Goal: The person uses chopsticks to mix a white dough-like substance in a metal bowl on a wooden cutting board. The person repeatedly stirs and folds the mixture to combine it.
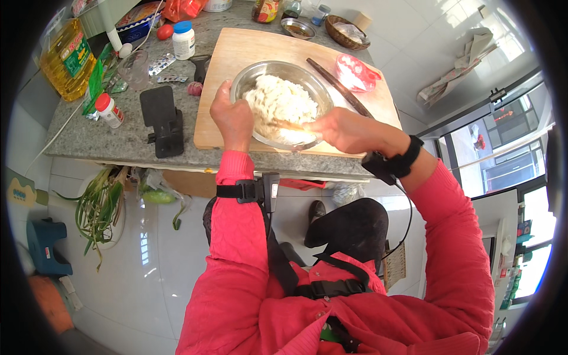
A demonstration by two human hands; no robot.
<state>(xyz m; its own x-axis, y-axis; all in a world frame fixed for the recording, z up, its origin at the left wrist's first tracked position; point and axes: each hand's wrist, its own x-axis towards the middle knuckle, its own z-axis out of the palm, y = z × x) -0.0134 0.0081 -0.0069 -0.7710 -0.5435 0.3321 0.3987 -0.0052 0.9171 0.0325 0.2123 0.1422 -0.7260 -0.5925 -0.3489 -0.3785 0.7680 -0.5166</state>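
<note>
A stainless steel mixing bowl [327, 104] rests on the wooden cutting board [248, 42]. Inside it lies a white, lumpy, dough-like mass [284, 97], with paler loose flour near the front wall. My left hand [232, 116] grips the bowl's left rim, thumb on top. With its fingers closed, my right hand [344, 131] holds a light wooden utensil [288, 125] at the bowl's front right; the tip reaches into the mass, and blur hides its exact form. Right of the bowl, a dark rolling pin [339, 86] lies diagonally, beside a red-and-white plastic bag [356, 73].
A black phone stand [162, 122], a red-capped bottle [109, 110], a blue-capped bottle [183, 41] and an oil jug [69, 60] stand left on the stone counter [97, 142]. Behind the board are a small metal dish [298, 29] and a wicker basket [347, 33]. Green onions [100, 208] lie below.
</note>
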